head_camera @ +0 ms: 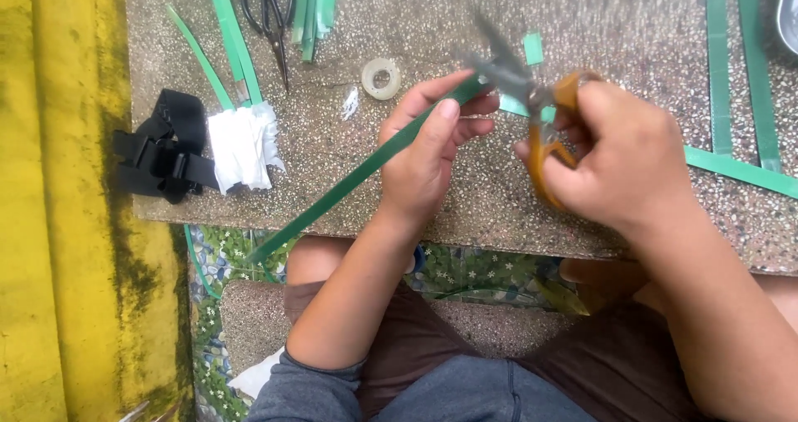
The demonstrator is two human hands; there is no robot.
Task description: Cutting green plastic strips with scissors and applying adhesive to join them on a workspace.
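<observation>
Pinching a long green strip [357,172] in your left hand [428,152], you grip orange-handled scissors [532,106] in your closed right hand [619,156], blades at the strip's end. Black scissors [270,10], a tape roll [381,78] and white cloth [241,146] lie on the counter [499,197].

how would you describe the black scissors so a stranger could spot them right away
Look at the speckled stone slab, along its far edge left of centre. The black scissors lie there untouched among loose green strips, tips pointing toward the person. Unlike the orange-handled scissors in the right hand, they are all dark.
</observation>
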